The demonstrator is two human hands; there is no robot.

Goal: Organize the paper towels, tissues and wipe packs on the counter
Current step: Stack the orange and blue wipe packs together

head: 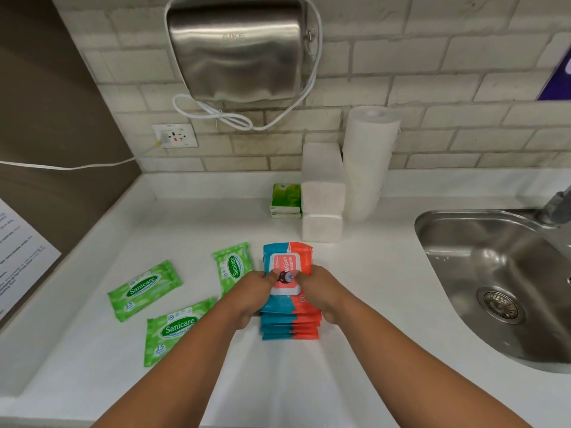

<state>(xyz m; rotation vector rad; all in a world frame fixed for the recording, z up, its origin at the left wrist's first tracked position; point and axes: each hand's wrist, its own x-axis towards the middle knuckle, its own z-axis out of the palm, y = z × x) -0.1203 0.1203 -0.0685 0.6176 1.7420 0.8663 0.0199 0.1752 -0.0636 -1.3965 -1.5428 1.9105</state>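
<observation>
A stack of blue-and-red wipe packs (290, 319) stands on the white counter (370, 288). My left hand (250, 296) grips its left side and my right hand (321, 291) its right side, thumbs on the top pack's lid. Three green Sanicare wipe packs lie flat to the left: one (143, 290) far left, one (174, 330) nearer me, one (233, 267) beside the stack. Against the back wall stand a paper towel roll (369, 162), white tissue packs (323, 196) stacked, and small green tissue packs (285, 200).
A steel sink (500, 282) with a tap (556, 205) fills the right side. A steel hand dryer (238, 50) hangs on the brick wall, with its white cable looped below and a wall socket (175, 135). A printed sheet (21, 251) is on the left wall.
</observation>
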